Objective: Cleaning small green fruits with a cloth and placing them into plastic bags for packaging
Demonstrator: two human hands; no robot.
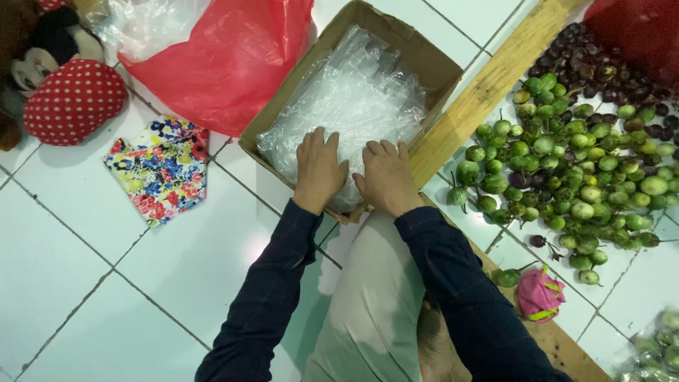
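A brown cardboard box [417, 53] lies on the white tiled floor, filled with a heap of clear plastic bags [353, 99]. My left hand [320, 168] rests flat on the near end of the bags, fingers spread slightly. My right hand [387, 177] sits beside it, fingers curled into the plastic at the box's near edge. Whether it pinches a bag cannot be told. Both arms wear dark blue sleeves. My knee in beige trousers [375, 304] is below the hands.
A pile of small green round eggplants [573, 163] and dark purple ones [601, 67] lies right, behind a wooden plank [488, 85]. A pink dragon fruit [539, 293] lies near right. A red plastic bag [226, 56], floral cloth [164, 168] and polka-dot plush toy [71, 99] sit left.
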